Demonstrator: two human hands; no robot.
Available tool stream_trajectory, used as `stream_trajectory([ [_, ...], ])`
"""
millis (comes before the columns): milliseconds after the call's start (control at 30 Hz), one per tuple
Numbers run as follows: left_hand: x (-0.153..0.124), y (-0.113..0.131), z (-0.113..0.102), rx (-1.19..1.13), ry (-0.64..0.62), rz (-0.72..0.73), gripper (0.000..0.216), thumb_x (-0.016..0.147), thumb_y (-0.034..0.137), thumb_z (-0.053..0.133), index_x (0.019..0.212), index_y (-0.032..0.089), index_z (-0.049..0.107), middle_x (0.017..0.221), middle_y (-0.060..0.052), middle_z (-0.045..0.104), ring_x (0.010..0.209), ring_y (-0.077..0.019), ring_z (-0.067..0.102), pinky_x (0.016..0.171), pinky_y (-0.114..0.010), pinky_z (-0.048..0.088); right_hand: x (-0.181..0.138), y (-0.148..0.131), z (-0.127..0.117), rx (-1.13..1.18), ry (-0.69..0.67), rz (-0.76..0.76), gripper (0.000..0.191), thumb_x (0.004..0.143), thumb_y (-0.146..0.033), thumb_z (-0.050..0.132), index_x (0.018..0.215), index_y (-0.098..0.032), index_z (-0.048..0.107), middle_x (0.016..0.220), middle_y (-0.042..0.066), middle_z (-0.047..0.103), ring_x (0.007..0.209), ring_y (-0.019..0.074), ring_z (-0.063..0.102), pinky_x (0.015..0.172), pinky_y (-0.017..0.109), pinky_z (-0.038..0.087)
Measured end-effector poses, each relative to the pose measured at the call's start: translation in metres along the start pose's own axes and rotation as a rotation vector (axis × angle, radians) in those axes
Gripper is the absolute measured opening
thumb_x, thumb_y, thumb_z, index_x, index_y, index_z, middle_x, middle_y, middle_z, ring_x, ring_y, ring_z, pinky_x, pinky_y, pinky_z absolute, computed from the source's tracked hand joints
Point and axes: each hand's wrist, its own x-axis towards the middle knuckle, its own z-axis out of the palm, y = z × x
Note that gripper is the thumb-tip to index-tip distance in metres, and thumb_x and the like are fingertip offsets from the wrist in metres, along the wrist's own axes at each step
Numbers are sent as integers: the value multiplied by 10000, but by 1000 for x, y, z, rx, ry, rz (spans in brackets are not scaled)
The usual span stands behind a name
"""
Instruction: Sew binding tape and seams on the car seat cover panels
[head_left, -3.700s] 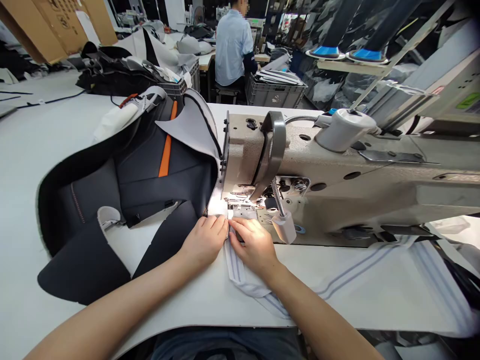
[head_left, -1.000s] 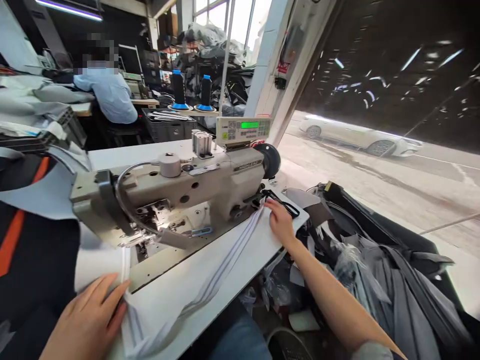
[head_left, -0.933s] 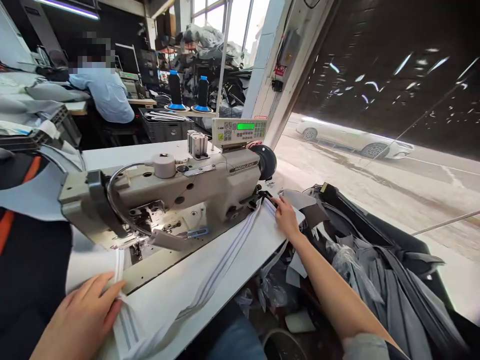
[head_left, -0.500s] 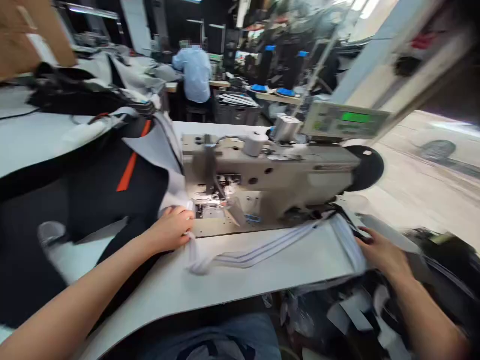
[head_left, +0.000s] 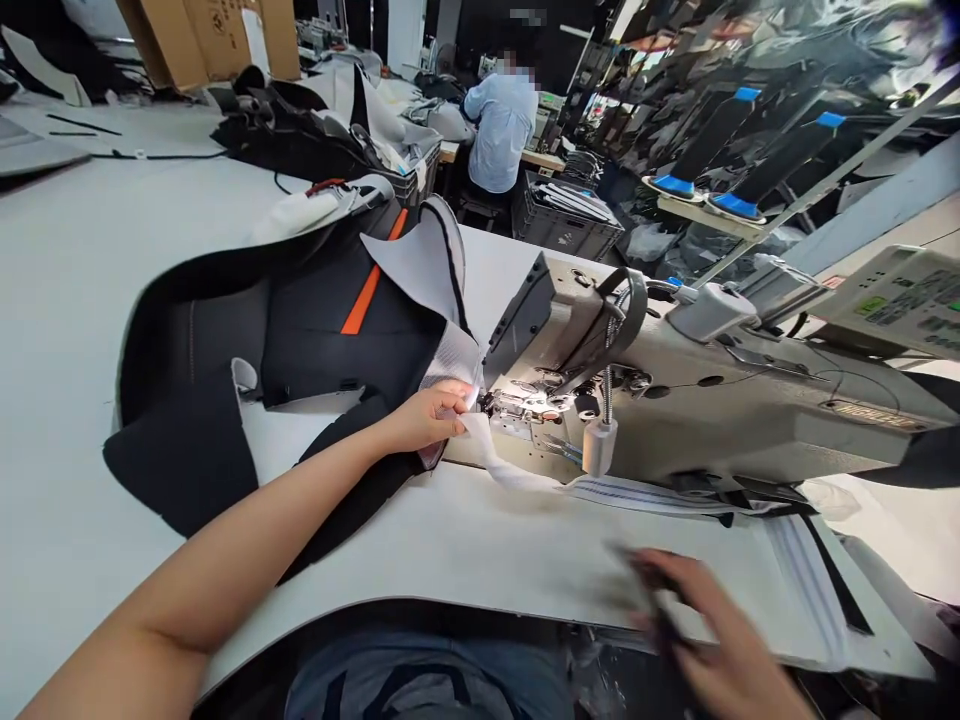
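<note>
- My left hand (head_left: 431, 415) pinches white tape (head_left: 482, 447), seemingly to steady it;
- at four o'clock, my right hand (head_left: 724, 630) grasps blurred, apparent scissors (head_left: 663, 612), probably by the handles for control.

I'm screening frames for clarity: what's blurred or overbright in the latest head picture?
Head view: right hand and its dark tool smeared by motion; left hand, pinching a white strip, clearer. Head view again: strong glare low on the sewing machine.

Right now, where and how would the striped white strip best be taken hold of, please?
I'd probably pinch the strip at its slack stretch right of the left hand, coming from the person's side, since the sewing machine stands behind it.
</note>
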Motion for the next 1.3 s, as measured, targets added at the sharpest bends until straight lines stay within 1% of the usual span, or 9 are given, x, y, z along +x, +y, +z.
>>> stream_trajectory([
  [100, -3, -2, -2, -107, -21, -3, 210, 693, 356, 617, 754, 158, 654, 1152, -61, 604, 1218, -262, 452, 1068, -369, 314, 39, -70, 41, 95, -235, -165, 382, 791, -273, 555, 1167, -206, 544, 1037, 91, 593, 952, 232, 556, 833, 359, 476],
  [200, -5, -4, -5, -183, -6, 24, 229, 664, 373, 655, 733, 155, 667, 1253, -71, 547, 1233, -267, 438, 1084, -381, 287, 77, -103, 68, 49, -211, -120, 392, 759, -244, 568, 1144, -170, 564, 1093, 111, 595, 1010, 266, 538, 872, 394, 456],
  [333, -4, -1, -10, -171, -32, 34, 211, 658, 378, 668, 705, 172, 680, 1247, -52, 557, 1272, -258, 400, 1105, -373, 246, 103, -101, 76, -48, -85, -20, 296, 792, -361, 549, 973, -142, 630, 988, 134, 634, 991, 313, 550, 851, 417, 457],
  [533, -3, 5, -10, 22, -17, 40, 186, 667, 385, 693, 711, 206, 718, 1417, -8, 407, 1319, -253, 335, 1121, -356, 225, 121, -111, 75, -170, 2, -250, 301, 806, -258, 495, 1073, -200, 622, 1032, 86, 633, 962, 256, 563, 827, 353, 446],
  [800, -12, 21, -14, 88, 56, 67, 182, 722, 363, 677, 701, 183, 689, 1338, -46, 482, 1269, -269, 388, 1102, -389, 255, 118, -110, 72, -294, -242, -199, 426, 784, -122, 501, 1196, -196, 578, 901, 68, 677, 831, 221, 616, 704, 273, 427],
  [933, -24, 41, -7, 184, -91, 190, 153, 768, 290, 654, 672, 172, 637, 1190, -72, 570, 1107, -232, 522, 941, -347, 418, 74, -100, 37, -93, -498, -232, 346, 734, -90, 494, 1025, -215, 634, 875, 32, 668, 806, 182, 612, 678, 232, 414],
  [1100, -63, 44, 73, 502, -453, 502, 90, 698, 210, 688, 675, 171, 610, 1195, -95, 582, 1080, -277, 536, 937, -410, 419, 2, -72, -31, 173, -634, -104, 211, 744, -204, 584, 919, -276, 674, 848, 18, 670, 771, 185, 623, 689, 249, 471],
  [1200, -96, 28, 150, 503, -839, 675, 200, 724, 215, 666, 569, 204, 539, 1084, -23, 646, 1132, -267, 529, 888, -393, 455, -11, -50, -47, 212, -383, 2, 295, 788, -350, 614, 1071, -282, 665, 934, 62, 677, 795, 223, 644, 703, 289, 523],
  [1300, -120, 5, 204, 466, -1121, 553, 348, 771, 172, 573, 469, 188, 400, 852, -9, 679, 834, -182, 642, 584, -292, 476, 7, -36, -28, 139, -200, 15, 400, 819, -333, 587, 1212, -265, 594, 1021, 60, 667, 886, 228, 637, 778, 320, 524],
])
